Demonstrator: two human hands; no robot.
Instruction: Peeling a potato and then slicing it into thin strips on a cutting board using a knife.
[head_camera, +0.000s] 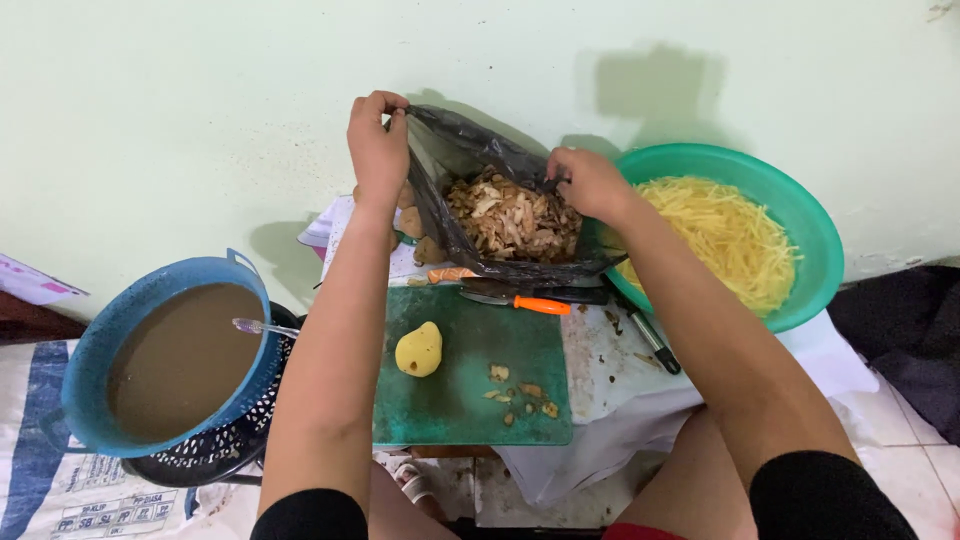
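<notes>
My left hand pinches the upper left rim of a black plastic bag and lifts it. My right hand grips the bag's right rim, holding the mouth wide. Inside lies a heap of brown potato peelings. In front of the bag is a green cutting board with one peeled yellow potato and a few peel scraps. An orange-handled knife rests along the board's far edge.
A green basin full of yellow potato strips sits at the right. A blue basin of murky brown water with a spoon stands on a black perforated basket at the left. A black-handled peeler lies on white paper. Unpeeled potatoes sit behind the bag.
</notes>
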